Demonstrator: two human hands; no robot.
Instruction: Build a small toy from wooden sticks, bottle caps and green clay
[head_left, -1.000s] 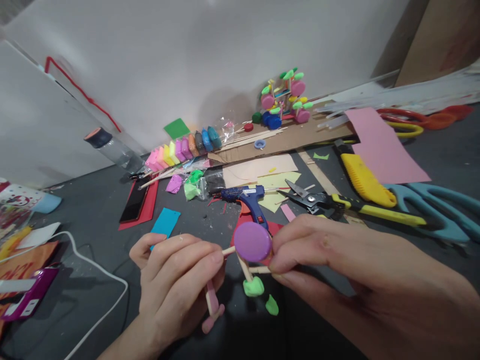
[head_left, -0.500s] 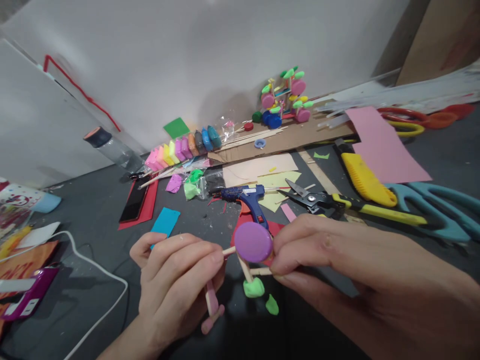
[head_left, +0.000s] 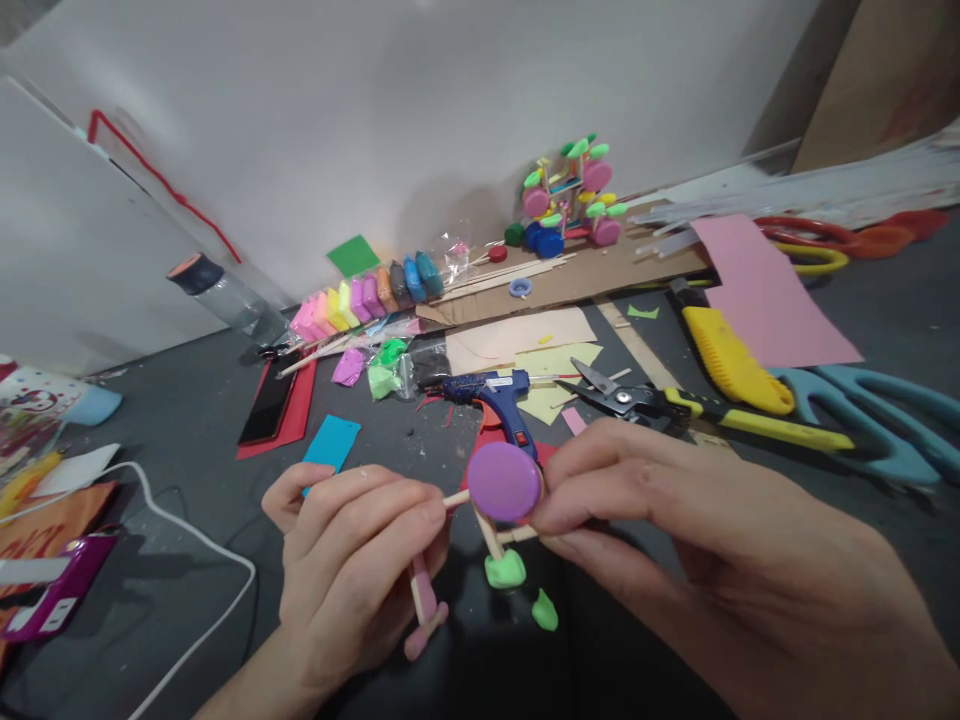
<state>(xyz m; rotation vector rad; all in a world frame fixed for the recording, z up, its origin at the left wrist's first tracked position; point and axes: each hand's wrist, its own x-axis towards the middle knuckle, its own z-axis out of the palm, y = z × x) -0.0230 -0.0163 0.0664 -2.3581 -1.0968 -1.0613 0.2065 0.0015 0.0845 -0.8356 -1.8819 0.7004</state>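
Observation:
A small model of wooden sticks (head_left: pixel 489 532) is held between my two hands, with a purple bottle cap (head_left: pixel 505 483) on it. My left hand (head_left: pixel 360 565) is closed round the left part, from which a pink-covered stick piece (head_left: pixel 424 595) hangs below the fingers. With thumb and fingertips, my right hand (head_left: pixel 645 510) pinches the right side beside the cap. Light green clay (head_left: pixel 505 569) covers the lower end of one stick. Another flat green clay piece (head_left: pixel 545 610) shows just below it; what it rests on is unclear. My fingers hide parts of the model.
Beyond the hands lie a blue glue gun (head_left: pixel 506 400), pliers-like cutters (head_left: pixel 630 398), a yellow-handled knife (head_left: pixel 731 360) and teal scissors (head_left: pixel 870 410). Several clay packs (head_left: pixel 367 295) line the back left. A finished-looking stick model (head_left: pixel 574 195) stands by the wall. A white cable (head_left: pixel 202 545) crosses the left.
My right fingertips have shifted slightly left and closer to the cap. The model has tilted a little, its green clay end moving slightly up and left. My left hand is nearly still.

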